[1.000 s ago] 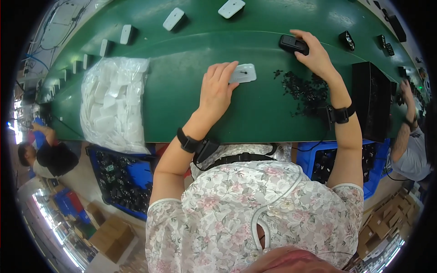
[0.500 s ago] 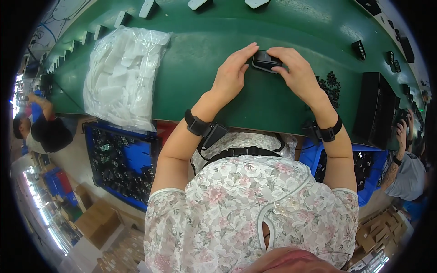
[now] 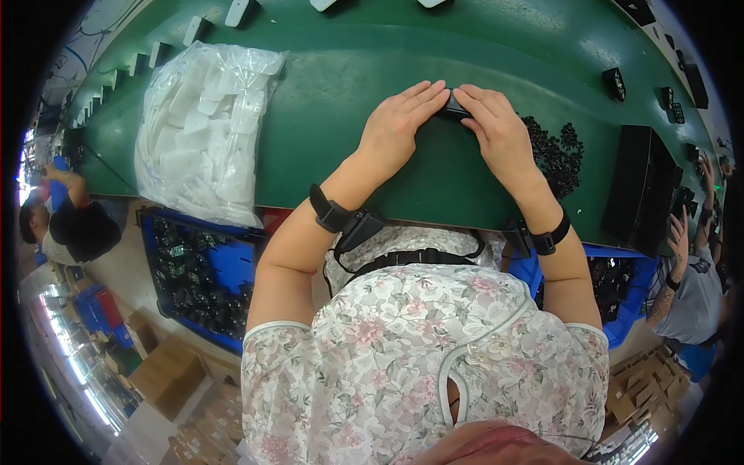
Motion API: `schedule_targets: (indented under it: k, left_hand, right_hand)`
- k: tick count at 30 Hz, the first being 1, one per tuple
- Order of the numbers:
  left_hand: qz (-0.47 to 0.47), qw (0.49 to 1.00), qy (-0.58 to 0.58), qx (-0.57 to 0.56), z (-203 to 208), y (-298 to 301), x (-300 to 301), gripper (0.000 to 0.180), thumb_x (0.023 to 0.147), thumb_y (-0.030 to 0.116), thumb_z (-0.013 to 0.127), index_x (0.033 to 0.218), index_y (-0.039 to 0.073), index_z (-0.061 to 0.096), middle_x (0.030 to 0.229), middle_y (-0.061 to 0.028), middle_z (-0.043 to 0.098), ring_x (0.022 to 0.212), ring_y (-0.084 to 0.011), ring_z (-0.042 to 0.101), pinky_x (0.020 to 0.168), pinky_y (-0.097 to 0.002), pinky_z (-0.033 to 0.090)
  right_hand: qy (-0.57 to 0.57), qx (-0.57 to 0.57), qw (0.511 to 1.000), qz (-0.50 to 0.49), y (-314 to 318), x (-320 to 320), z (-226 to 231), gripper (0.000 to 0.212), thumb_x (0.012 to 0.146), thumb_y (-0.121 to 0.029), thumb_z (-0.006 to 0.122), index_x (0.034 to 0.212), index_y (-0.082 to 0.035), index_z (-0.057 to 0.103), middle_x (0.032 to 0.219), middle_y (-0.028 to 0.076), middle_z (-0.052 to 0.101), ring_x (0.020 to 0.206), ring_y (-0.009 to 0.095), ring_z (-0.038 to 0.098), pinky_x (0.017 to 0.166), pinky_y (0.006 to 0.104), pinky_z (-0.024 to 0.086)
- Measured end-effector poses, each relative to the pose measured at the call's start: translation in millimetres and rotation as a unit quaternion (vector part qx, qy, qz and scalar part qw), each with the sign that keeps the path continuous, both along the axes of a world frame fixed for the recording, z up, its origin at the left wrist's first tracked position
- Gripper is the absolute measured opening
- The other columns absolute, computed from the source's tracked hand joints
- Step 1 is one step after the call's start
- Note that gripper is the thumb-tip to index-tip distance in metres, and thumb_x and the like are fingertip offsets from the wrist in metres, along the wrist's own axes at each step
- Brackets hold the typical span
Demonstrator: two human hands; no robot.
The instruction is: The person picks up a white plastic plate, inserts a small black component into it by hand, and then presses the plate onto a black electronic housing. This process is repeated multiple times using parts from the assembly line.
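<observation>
A small black plastic casing lies at the green tabletop, mostly covered by my two hands. My left hand is closed against its left side, fingers pressed together over its edge. From the other side my right hand grips it, fingertips on top and thumb at the near edge. How the casing's underside sits is hidden. Just right of my right hand is a pile of small black parts.
A clear bag of white plastic pieces lies on the left. A black box stands at the right. Blue bins of black parts sit below the table edge. White-topped units line the far side. Co-workers' hands show at right.
My left hand has closed further over the casing, and my right hand has turned inward. Less of the casing shows now. The view has shifted slightly.
</observation>
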State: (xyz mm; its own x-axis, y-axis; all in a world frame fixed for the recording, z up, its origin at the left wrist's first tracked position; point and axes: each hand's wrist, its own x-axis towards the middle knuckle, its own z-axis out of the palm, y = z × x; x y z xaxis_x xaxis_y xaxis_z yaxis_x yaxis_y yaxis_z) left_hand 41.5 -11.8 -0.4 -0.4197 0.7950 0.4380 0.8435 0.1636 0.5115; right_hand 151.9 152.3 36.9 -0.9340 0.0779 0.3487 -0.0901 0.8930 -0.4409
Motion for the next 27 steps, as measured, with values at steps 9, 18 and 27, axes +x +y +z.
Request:
schedule_targets:
  k: [9, 18, 27]
  left_hand:
    - [0.034, 0.997, 0.061, 0.02, 8.9, 33.0, -4.9, 0.041, 0.069, 0.009, 0.072, 0.106, 0.0, 0.057, 0.103, -0.0113, 0.061, 0.096, -0.0281, 0.057, 0.081, -0.0363, 0.048]
    - [0.07, 0.949, -0.306, -0.026, 19.3, 128.5, -54.8, 0.03, 0.084, 0.023, 0.065, 0.1, -0.004, 0.065, 0.072, -0.0136, 0.066, 0.06, -0.0208, 0.065, 0.058, -0.0309, 0.051]
    - [0.047, 0.867, -0.494, -0.035, 2.3, 219.9, -93.5, 0.035, 0.091, 0.023, 0.059, 0.1, -0.011, 0.06, 0.085, -0.0173, 0.068, 0.063, -0.0146, 0.064, 0.059, -0.0219, 0.053]
  right_hand:
    - [-0.161, -0.172, 0.971, 0.037, 50.4, -25.4, 7.8, 0.041, 0.08, -0.011, 0.065, 0.12, -0.007, 0.058, 0.117, 0.011, 0.061, 0.104, 0.028, 0.057, 0.091, 0.0358, 0.045]
    - [0.06, -0.249, 0.948, -0.189, 90.1, 27.3, 32.7, 0.029, 0.087, -0.019, 0.064, 0.113, -0.005, 0.063, 0.107, 0.004, 0.064, 0.095, 0.013, 0.059, 0.082, 0.0255, 0.046]
    - [0.066, -0.224, 0.914, -0.333, 116.2, 112.5, 16.4, 0.018, 0.086, -0.011, 0.064, 0.103, -0.004, 0.067, 0.087, 0.0, 0.064, 0.073, 0.005, 0.054, 0.062, 0.0187, 0.04]
